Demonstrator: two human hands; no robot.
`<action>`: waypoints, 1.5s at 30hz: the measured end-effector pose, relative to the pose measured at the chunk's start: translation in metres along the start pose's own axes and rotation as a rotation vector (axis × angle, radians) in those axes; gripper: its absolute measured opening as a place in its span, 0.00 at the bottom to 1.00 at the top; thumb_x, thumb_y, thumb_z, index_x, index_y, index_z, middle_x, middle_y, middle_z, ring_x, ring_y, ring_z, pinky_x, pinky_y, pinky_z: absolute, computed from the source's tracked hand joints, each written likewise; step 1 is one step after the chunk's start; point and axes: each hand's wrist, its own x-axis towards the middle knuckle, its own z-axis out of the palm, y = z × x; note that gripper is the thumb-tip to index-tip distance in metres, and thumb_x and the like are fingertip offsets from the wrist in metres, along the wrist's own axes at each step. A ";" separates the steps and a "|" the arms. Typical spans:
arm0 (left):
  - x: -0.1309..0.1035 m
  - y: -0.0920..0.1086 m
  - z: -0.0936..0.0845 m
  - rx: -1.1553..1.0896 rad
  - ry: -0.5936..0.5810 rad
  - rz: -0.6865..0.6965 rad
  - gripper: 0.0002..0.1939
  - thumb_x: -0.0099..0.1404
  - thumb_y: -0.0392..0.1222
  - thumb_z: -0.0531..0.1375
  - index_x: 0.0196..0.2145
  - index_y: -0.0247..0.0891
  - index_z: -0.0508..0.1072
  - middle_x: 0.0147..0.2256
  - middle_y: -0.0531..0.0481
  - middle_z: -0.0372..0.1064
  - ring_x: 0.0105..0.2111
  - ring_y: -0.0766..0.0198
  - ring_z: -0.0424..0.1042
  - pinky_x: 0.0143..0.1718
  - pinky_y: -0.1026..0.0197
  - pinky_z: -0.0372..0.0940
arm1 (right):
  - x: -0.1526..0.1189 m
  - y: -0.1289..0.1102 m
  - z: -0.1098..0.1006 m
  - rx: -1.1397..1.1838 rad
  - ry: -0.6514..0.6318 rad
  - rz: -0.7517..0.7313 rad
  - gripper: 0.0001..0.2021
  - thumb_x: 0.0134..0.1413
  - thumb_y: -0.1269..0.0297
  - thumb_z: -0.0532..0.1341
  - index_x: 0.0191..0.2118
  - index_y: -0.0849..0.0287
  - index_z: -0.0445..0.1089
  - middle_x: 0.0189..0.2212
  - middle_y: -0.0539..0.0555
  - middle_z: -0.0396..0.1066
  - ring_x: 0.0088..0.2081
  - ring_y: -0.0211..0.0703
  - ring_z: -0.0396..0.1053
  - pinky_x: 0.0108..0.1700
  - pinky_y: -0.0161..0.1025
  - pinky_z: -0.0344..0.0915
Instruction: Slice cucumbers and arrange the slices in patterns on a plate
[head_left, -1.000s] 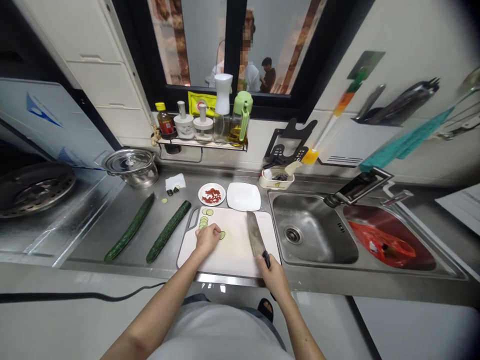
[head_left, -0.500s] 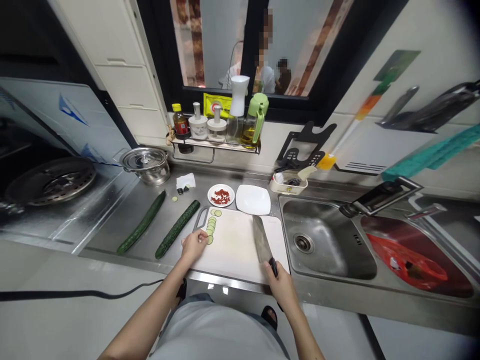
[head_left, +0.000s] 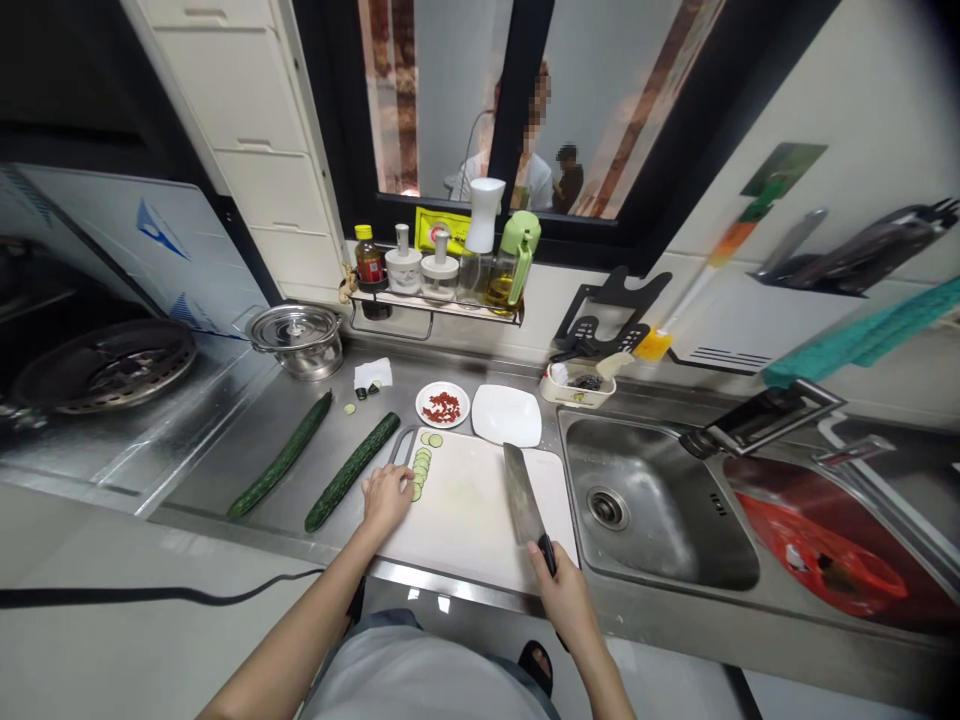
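A row of overlapping cucumber slices (head_left: 421, 466) lies along the left side of the white cutting board (head_left: 472, 540). My left hand (head_left: 387, 497) rests at the board's left edge, fingers loosely stretched and touching the near slices; nothing is gripped in it. In my right hand (head_left: 564, 590), the black handle of a kitchen knife (head_left: 523, 495) is held, its broad blade pointing away over the right part of the board. Two whole cucumbers, a nearer one (head_left: 352, 472) and a farther one (head_left: 281, 455), lie to the left of the board.
Behind the board stand a plate of chopped red pieces (head_left: 422, 411) and a white square plate (head_left: 507, 415). The sink (head_left: 652, 500) adjoins on the right. A lidded steel pot (head_left: 300, 345) and a stove (head_left: 112, 365) are left. A condiment rack (head_left: 450, 303) hangs above.
My left hand has settled lower over the near slices, its fingers less pinched than before. The knife stays in my right hand nearly unmoved. The camera view has tilted up slightly.
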 end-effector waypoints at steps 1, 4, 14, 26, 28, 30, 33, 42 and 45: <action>0.003 0.004 0.000 -0.005 0.000 0.003 0.11 0.61 0.40 0.56 0.40 0.46 0.75 0.44 0.47 0.72 0.47 0.53 0.65 0.48 0.52 0.53 | 0.000 0.000 0.000 -0.002 0.003 0.003 0.24 0.53 0.38 0.48 0.31 0.55 0.67 0.18 0.49 0.66 0.23 0.42 0.63 0.25 0.34 0.56; 0.016 0.018 0.001 -0.019 0.009 0.016 0.13 0.62 0.43 0.56 0.43 0.46 0.74 0.46 0.46 0.70 0.48 0.52 0.64 0.49 0.52 0.54 | -0.001 0.001 -0.001 -0.006 0.003 0.016 0.24 0.53 0.38 0.49 0.31 0.55 0.67 0.18 0.49 0.66 0.23 0.42 0.63 0.25 0.34 0.56; 0.068 0.050 0.001 0.144 -0.036 0.103 0.16 0.65 0.42 0.52 0.49 0.45 0.72 0.47 0.42 0.67 0.49 0.50 0.61 0.49 0.50 0.51 | -0.009 0.001 0.004 0.032 -0.015 0.006 0.23 0.53 0.39 0.49 0.31 0.55 0.67 0.22 0.51 0.69 0.27 0.42 0.66 0.29 0.34 0.60; 0.074 0.057 -0.001 -0.061 -0.083 0.000 0.07 0.61 0.40 0.57 0.36 0.41 0.73 0.37 0.49 0.75 0.41 0.59 0.70 0.44 0.58 0.55 | -0.008 0.003 0.003 0.004 -0.027 0.033 0.23 0.53 0.39 0.49 0.30 0.55 0.66 0.21 0.51 0.69 0.27 0.42 0.66 0.28 0.34 0.59; 0.067 0.060 0.002 -0.141 -0.101 -0.041 0.06 0.60 0.42 0.59 0.35 0.42 0.74 0.36 0.51 0.75 0.39 0.61 0.70 0.41 0.61 0.56 | -0.008 0.000 0.003 0.000 -0.035 0.030 0.23 0.54 0.39 0.49 0.31 0.55 0.66 0.22 0.51 0.69 0.27 0.42 0.66 0.29 0.34 0.59; 0.059 0.062 0.005 -0.199 -0.133 -0.052 0.07 0.58 0.43 0.60 0.34 0.41 0.74 0.34 0.53 0.75 0.37 0.63 0.71 0.38 0.62 0.57 | -0.008 -0.002 0.003 -0.007 -0.047 0.027 0.23 0.54 0.39 0.48 0.31 0.55 0.66 0.22 0.51 0.69 0.27 0.42 0.66 0.28 0.34 0.59; 0.046 0.064 0.010 -0.238 -0.170 -0.041 0.07 0.56 0.42 0.61 0.33 0.40 0.74 0.31 0.53 0.74 0.34 0.64 0.71 0.37 0.63 0.58 | -0.008 -0.006 0.002 -0.021 -0.063 0.028 0.23 0.54 0.40 0.48 0.31 0.54 0.66 0.21 0.50 0.69 0.26 0.42 0.66 0.28 0.34 0.57; 0.022 0.064 0.019 -0.212 -0.175 -0.033 0.05 0.56 0.38 0.61 0.33 0.41 0.74 0.31 0.54 0.74 0.35 0.65 0.72 0.39 0.63 0.59 | -0.010 -0.007 0.003 -0.049 -0.066 0.039 0.21 0.55 0.42 0.49 0.31 0.54 0.66 0.21 0.50 0.68 0.24 0.42 0.64 0.26 0.34 0.54; 0.016 0.065 0.022 -0.211 -0.170 -0.031 0.05 0.57 0.39 0.60 0.33 0.41 0.74 0.32 0.54 0.74 0.35 0.65 0.72 0.39 0.63 0.58 | -0.011 -0.007 0.004 -0.058 -0.070 0.051 0.21 0.55 0.42 0.49 0.31 0.54 0.66 0.20 0.50 0.68 0.24 0.42 0.65 0.26 0.34 0.54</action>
